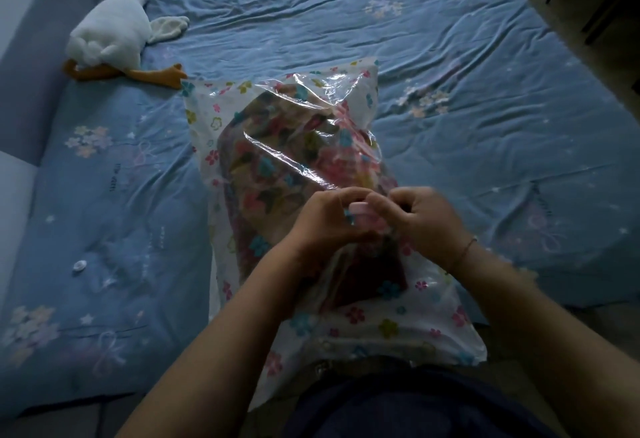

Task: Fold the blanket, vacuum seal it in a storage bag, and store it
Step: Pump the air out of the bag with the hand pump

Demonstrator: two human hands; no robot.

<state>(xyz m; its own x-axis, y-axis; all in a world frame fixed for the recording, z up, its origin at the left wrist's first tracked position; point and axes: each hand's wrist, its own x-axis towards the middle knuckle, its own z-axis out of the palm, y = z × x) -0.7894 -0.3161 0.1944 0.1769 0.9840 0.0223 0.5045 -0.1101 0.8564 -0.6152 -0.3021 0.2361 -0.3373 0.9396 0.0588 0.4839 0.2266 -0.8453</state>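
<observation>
Nearest the camera: a dark garment [398, 410] at the person's waist, with both forearms reaching forward over the storage bag [207, 105]. The bag is clear plastic with a white margin and a coloured flower print. It lies lengthwise on the bed [450, 56], and its near end hangs off the bed edge against the person's waist. The blanket [277, 167], folded and dark with a multicolour pattern, is inside the bag and fills its middle. The bag's white margin shows around it on the left, near and far sides. On top of the bag, roughly at mid-length, is a small pink valve [362, 217]. The left hand [332, 219] has its fingers curled round the valve from the left. The right hand [422, 222] meets it from the right, fingers bent and pinching at the valve's top; this hand is slightly blurred. There is a thin bracelet [465, 250] on the right wrist. The plastic beyond the hands is loose and creased, and catches glare. Left of the bag, well apart from it, a small white object [79, 266] lies on the blue flowered bed cover; it is too small to identify. Beyond the bag's far left corner, a plush goose [110, 39], white with orange feet, lies against the bed's padded side, one foot just beside that corner.
</observation>
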